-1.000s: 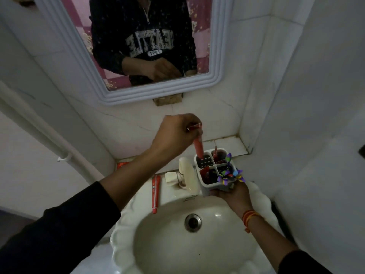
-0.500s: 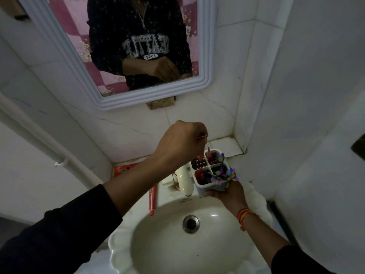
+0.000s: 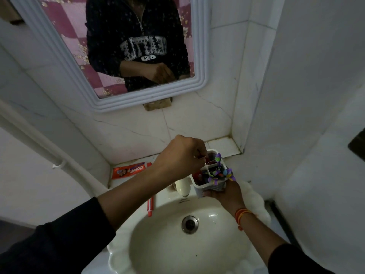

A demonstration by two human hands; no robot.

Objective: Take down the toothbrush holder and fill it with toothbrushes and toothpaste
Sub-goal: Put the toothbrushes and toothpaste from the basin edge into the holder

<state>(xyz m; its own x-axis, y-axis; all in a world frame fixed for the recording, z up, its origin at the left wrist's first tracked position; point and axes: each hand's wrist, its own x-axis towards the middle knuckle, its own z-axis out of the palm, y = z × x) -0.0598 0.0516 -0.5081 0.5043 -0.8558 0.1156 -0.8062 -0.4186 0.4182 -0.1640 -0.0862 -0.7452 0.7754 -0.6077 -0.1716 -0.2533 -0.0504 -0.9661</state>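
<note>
- The white sink (image 3: 122,252) is taking up the bottom middle of the view, its drain (image 3: 189,224) lying open in the middle of the bowl; everything below is placed against this sink.
- A mirror (image 3: 110,99) with a white ribbed frame is hanging on the tiled wall above the sink, showing the person's dark sweatshirt and one closed hand.
- A white pipe (image 3: 35,139) is running down the wall to the left of the sink.
- The left hand (image 3: 181,157) is reaching in over the sink's back edge with its fingers pinched narrowly on a thin red item at the holder's top; what the item is I cannot tell, since the fist is covering most of it.
- The right hand (image 3: 225,192) is gripping the toothbrush holder (image 3: 207,186) from below, holding it above the sink's back right rim; a red and orange thread is sitting on that wrist.
- The holder is white, divided into compartments, with dark and red items inside and purple flower-like decorations on its right side.
- A red toothpaste tube (image 3: 130,170) is lying on the ledge behind the sink's left corner.
- A cream tap (image 3: 182,187) is standing at the sink's back rim, just left of the holder, partly hidden by the left forearm.
- A red toothbrush (image 3: 150,206) is lying on the sink's left rim, its upper end hidden under the left forearm.
</note>
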